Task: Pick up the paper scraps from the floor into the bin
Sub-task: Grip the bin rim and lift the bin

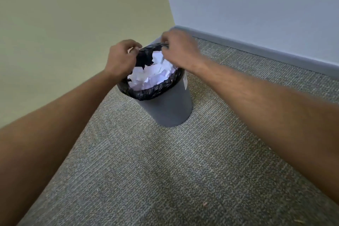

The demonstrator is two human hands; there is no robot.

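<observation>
Head view: the paper scraps (153, 74) lie heaped inside the bin (166, 108), nearly level with its rim, and no white scrap shows on the carpet (165, 170). The bin stands upright near the corner where carpet meets both walls. Your left hand (122, 58) and right hand (180, 49) each pinch the black liner (145, 93) at the far rim (probably to lift or reseat it, containing the load).
</observation>
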